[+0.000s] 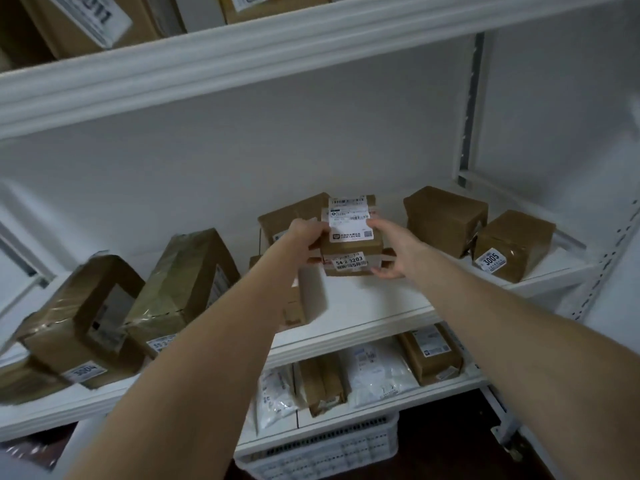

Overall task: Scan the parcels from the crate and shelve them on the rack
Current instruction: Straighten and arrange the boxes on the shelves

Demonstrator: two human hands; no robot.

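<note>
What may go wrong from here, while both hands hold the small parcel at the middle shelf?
1. The small parcel, gripped by the left hand and right hand, may push the rear box backwards.
2. The left forearm passes close to the leaning parcel and might tip it.

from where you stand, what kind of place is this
Likely a parcel pickup storeroom: a white rack stacked with taped cardboard parcels, a number sticker reading 3005 on one box, and a labelled box held at the shelf.

Arms outstretched, left grip [306,235] clasping, right grip [391,252] clasping
</note>
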